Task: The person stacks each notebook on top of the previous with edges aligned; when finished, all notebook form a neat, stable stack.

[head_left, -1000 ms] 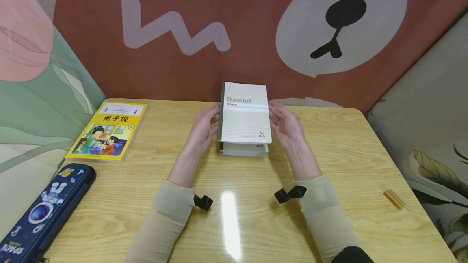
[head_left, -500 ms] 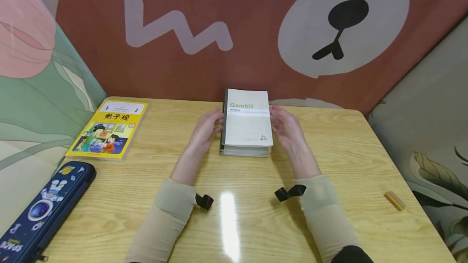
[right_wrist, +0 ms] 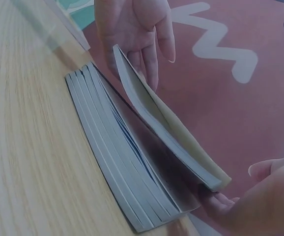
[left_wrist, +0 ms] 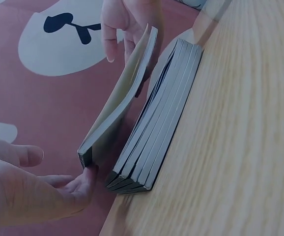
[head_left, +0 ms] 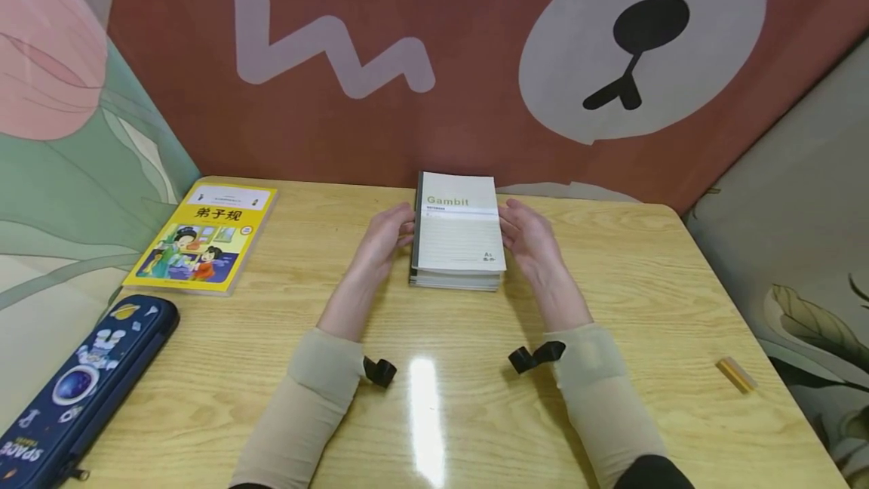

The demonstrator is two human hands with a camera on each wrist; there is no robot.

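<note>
A Gambit notebook [head_left: 459,229] with a pale cover and dark spine sits raised above a stack of several similar notebooks [left_wrist: 164,115]. Its pages bow slightly, and a wedge of space separates it from the stack in both wrist views. My left hand [head_left: 383,240] is at the spine side, fingertips under that edge and thumb apart from the cover. Across from it, my right hand [head_left: 532,240] has its fingers [right_wrist: 215,202] under the opposite edge, its thumb also off the cover. The stack rests on the wooden table [head_left: 339,413].
To the left lies a yellow picture book [head_left: 204,240], with a dark blue space-themed pencil case [head_left: 84,391] nearer me. A small yellowish-brown block [head_left: 736,374] is near the right edge. A printed reddish-brown backdrop [head_left: 468,59] stands behind the table.
The top notebook has come down toward the stack, its far edge dropping most, and the gap at the front has narrowed. Both hands stay at its sides.
</note>
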